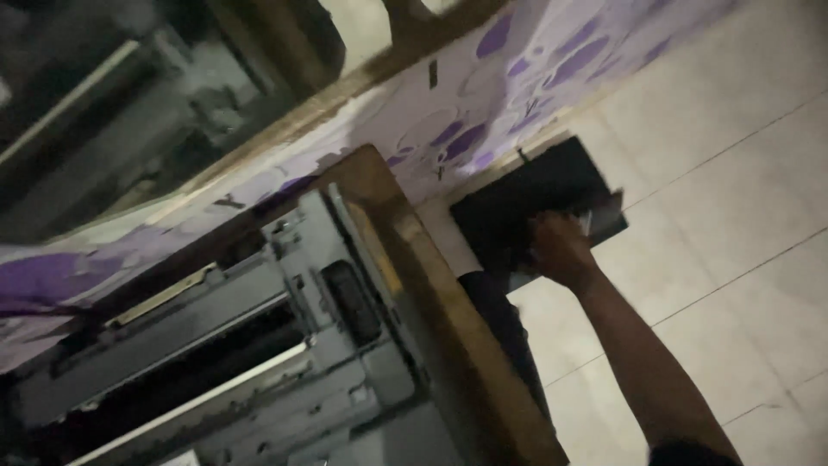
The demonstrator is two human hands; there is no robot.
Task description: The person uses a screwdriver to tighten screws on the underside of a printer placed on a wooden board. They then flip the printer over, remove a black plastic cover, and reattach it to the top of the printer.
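My right hand [559, 250] reaches down from the lower right, arm stretched out, to a black flat object [526, 194] that lies on the floor against the wall. The fingers are curled around its near edge, next to a small pale patch [588, 221] on it. The picture is dim and tilted, so I cannot make out what kind of thing the black object is. My left hand is out of view.
A grey machine [285, 336] with slots and a dark opening sits in a brown wooden frame [448, 319] at the left. Behind it runs a wall strip with purple blotches [483, 95]. Pale floor tiles [733, 198] fill the right side.
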